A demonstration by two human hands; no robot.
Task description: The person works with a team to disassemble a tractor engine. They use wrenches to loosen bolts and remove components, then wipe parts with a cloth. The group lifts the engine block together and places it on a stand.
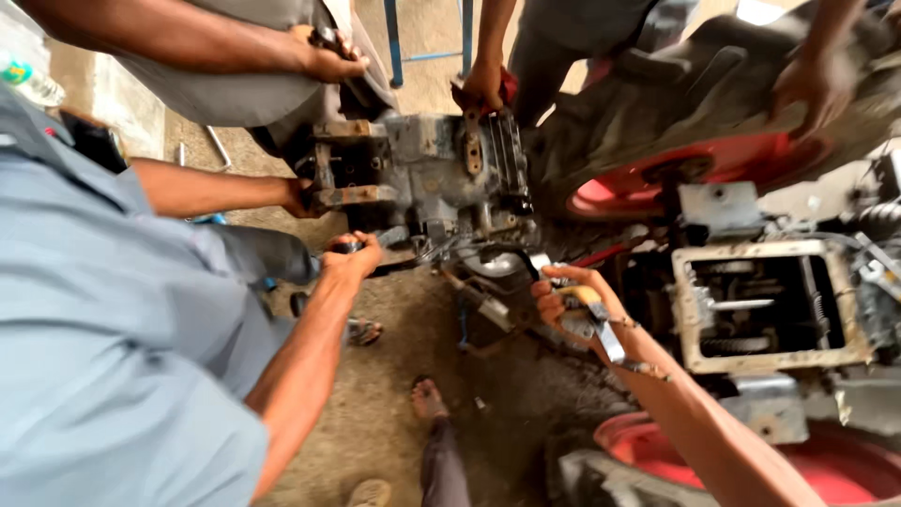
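My right hand (pixel 574 308) reaches in from the lower right and is closed around a metal hand tool with a yellow grip (pixel 601 330). It is held just below the grimy gearbox housing (pixel 441 174) of a dismantled tractor. My left hand is out of sight. A co-worker in a pale blue shirt (pixel 84 319) crowds the left side. One of that person's hands (pixel 352 258) grips a dark handle under the housing, and the other hand (pixel 300 197) presses on its left bracket.
Two more people stand beyond the housing with hands (pixel 328 61) (pixel 483 86) on its top, and a further hand (pixel 815 89) rests on the red-rimmed tyre (pixel 713 160). An open transmission case (pixel 770 305) lies at right. Bare feet (pixel 429 399) stand on the dirt floor.
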